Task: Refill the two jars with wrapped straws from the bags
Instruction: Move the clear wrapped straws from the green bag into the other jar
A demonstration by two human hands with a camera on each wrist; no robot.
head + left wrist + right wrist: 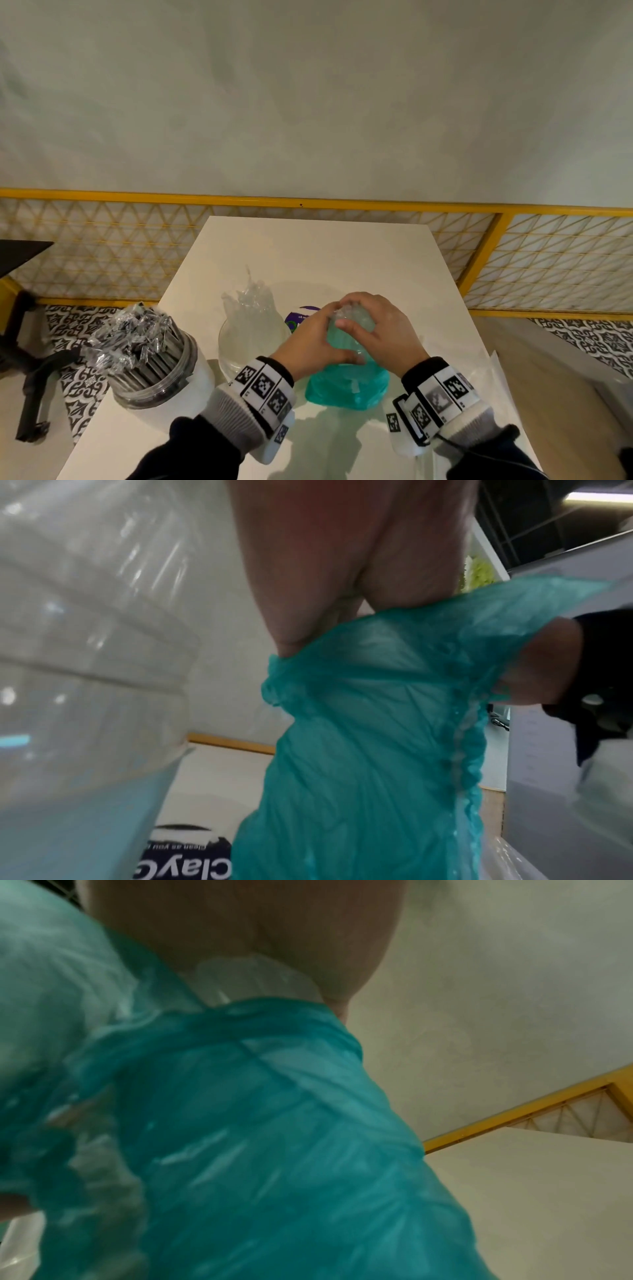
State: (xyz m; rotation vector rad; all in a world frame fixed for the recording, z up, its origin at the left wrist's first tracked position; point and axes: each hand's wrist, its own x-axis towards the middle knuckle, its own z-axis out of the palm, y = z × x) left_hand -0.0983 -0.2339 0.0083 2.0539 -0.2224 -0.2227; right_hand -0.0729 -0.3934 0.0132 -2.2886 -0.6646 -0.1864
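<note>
A teal plastic bag (347, 380) stands on the white table (325, 253), with clear straw wrappers (253, 980) poking out of its top. Both hands grip the bag's gathered top: my left hand (322, 332) from the left, my right hand (370, 318) from the right and above. Left of the bag stands a clear jar (253, 335) with clear wrapped straws rising from it. A second jar (150, 356) at the table's left edge is packed with dark wrapped straws. In the wrist views the teal bag (359, 750) (257, 1137) fills the frame under the fingers (308, 574).
A round purple-and-white labelled item (301, 317) lies behind the bag. Clear plastic (496, 370) lies at the table's right edge. A yellow lattice railing (308, 202) runs behind the table, and a dark chair (30, 342) stands to the left.
</note>
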